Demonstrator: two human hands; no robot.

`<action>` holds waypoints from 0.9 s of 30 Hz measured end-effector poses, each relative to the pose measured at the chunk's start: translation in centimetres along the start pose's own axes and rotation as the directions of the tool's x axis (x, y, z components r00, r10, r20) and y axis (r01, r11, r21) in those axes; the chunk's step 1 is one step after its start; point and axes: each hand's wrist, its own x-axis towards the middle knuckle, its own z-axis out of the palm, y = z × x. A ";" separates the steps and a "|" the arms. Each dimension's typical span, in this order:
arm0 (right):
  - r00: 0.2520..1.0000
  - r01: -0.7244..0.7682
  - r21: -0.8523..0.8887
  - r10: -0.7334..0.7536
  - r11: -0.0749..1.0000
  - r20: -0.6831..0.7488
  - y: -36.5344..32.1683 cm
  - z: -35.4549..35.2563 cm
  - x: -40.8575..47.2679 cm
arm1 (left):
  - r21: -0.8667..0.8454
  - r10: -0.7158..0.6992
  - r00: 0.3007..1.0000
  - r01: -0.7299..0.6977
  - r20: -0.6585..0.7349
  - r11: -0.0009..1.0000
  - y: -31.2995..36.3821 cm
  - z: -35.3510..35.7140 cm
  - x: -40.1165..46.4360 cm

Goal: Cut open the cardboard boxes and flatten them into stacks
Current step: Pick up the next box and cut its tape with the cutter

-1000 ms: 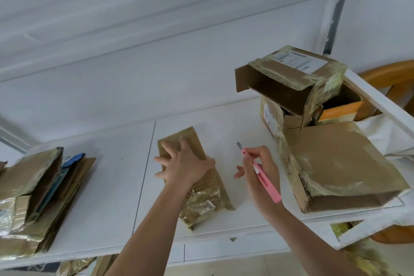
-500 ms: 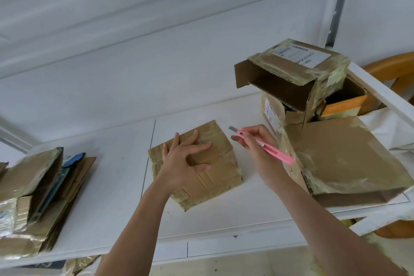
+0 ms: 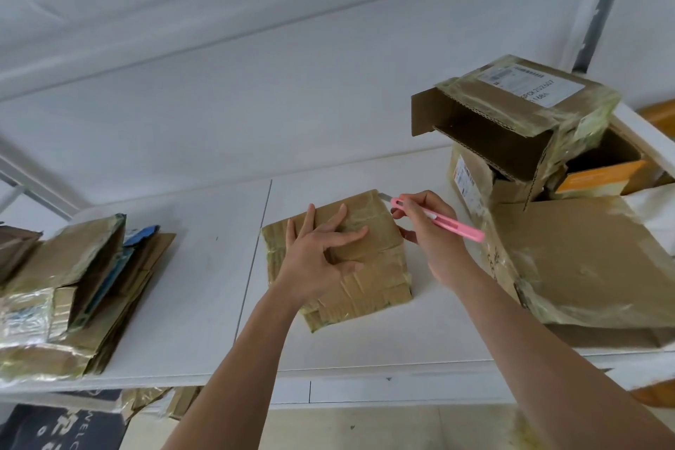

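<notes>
Taped box (image 3: 369,267) top: partly covered by the left hand (image 3: 314,263).
Cutter (image 3: 438,218) blade: tip at the box's far right corner, too small to tell if it touches.
Flattened stack (image 3: 73,296): cut off at the picture's left edge.
Large box (image 3: 591,263) at the counter's (image 3: 182,332) right end: runs past the right edge.
Label (image 3: 529,84) print: blurred, unreadable.

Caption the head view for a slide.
Left hand steadies a taped box; right hand holds a pink cutter.

Both forearms reach up from the lower frame; the left hand (image 3: 317,259) lies spread mid-frame, the right hand (image 3: 429,230) beside it pinches closed.
</notes>
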 end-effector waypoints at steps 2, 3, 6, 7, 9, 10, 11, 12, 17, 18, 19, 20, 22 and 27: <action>1.000 -0.012 -0.010 0.012 1.000 -0.002 0.0 0.1 0.2 | -0.002 0.002 1.000 -0.002 -0.005 1.000 -0.1 0.0 0.0; 1.000 -0.017 -0.009 0.017 1.000 -0.004 0.0 0.1 0.3 | -0.004 0.003 1.000 -0.003 -0.005 1.000 -0.1 0.0 0.0; 0.999 -0.025 -0.025 0.026 0.999 0.023 -0.4 -0.2 0.5 | -0.010 0.005 1.000 -0.005 0.006 1.000 -0.1 0.0 0.1; 0.999 -0.029 -0.031 0.030 0.999 0.041 -0.6 -0.3 0.6 | -0.013 0.004 1.000 -0.003 0.011 1.000 -0.1 0.0 0.1; 0.996 -0.026 -0.044 0.029 0.999 0.078 -0.9 -0.7 0.5 | -0.017 0.002 1.000 -0.001 0.022 1.000 -0.2 0.0 0.2; 0.995 -0.019 -0.057 0.025 0.998 0.096 -1.0 -0.9 0.4 | -0.016 0.001 1.000 -0.001 0.027 1.000 -0.3 0.0 0.2; 0.993 -0.014 -0.073 0.022 0.997 0.113 -1.1 -1.1 0.3 | -0.017 0.002 0.999 -0.001 0.032 1.000 -0.4 0.0 0.2; 0.992 -0.009 -0.089 0.020 0.996 0.127 -1.1 -1.4 0.1 | -0.020 0.001 0.999 -0.001 0.037 1.000 -0.4 -0.1 0.2; 0.991 0.034 -0.132 -0.016 0.991 0.134 -0.7 -1.9 -1.1 | -0.034 0.001 0.998 0.001 0.058 0.999 -0.6 -0.2 -0.1; 0.991 0.048 -0.140 -0.030 0.989 0.131 -0.6 -2.0 -1.4 | -0.037 0.002 0.998 0.000 0.061 0.999 -0.7 -0.3 -0.2; 0.990 0.063 -0.151 -0.043 0.986 0.131 -0.4 -2.0 -1.7 | -0.039 0.004 0.998 -0.002 0.063 0.999 -0.7 -0.3 -0.3; 0.990 0.076 -0.160 -0.055 0.984 0.130 -0.3 -2.0 -2.0 | -0.040 0.006 0.998 -0.003 0.064 0.999 -0.7 -0.4 -0.4; 0.990 0.095 -0.165 -0.075 0.982 0.122 -0.1 -2.1 -2.5 | -0.039 0.007 0.998 -0.004 0.067 0.999 -0.8 -0.4 -0.6; 0.981 0.159 -0.193 -0.133 0.968 0.140 0.5 -2.6 -3.8 | -0.043 0.012 0.998 -0.010 0.059 0.999 -1.0 -0.4 -1.1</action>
